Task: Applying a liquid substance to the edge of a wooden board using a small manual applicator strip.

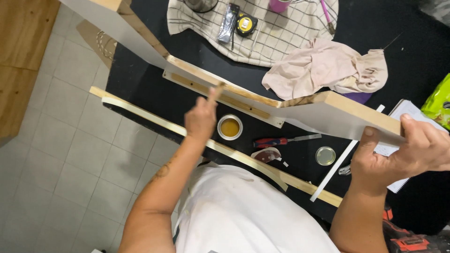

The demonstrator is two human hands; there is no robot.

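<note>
A long white board with a raw wooden edge (262, 96) is held tilted over a black table (140, 89). My left hand (200, 119) pinches a small wooden stick (217, 90) whose tip touches the board's wooden edge. My right hand (412, 150) grips the board's right end, thumb on the white face. Just right of my left hand, an open tin of amber liquid (229, 127) stands on the table. Its lid (325, 155) lies further right.
A chisel with a red and blue handle (281, 140) and a sandpaper piece (266, 154) lie near the tin. A pink rag (328, 68), a checked cloth (290, 33) with a tape measure (246, 24), a notebook (408, 112) and a wooden strip (154, 119) surround them. Tiled floor lies left.
</note>
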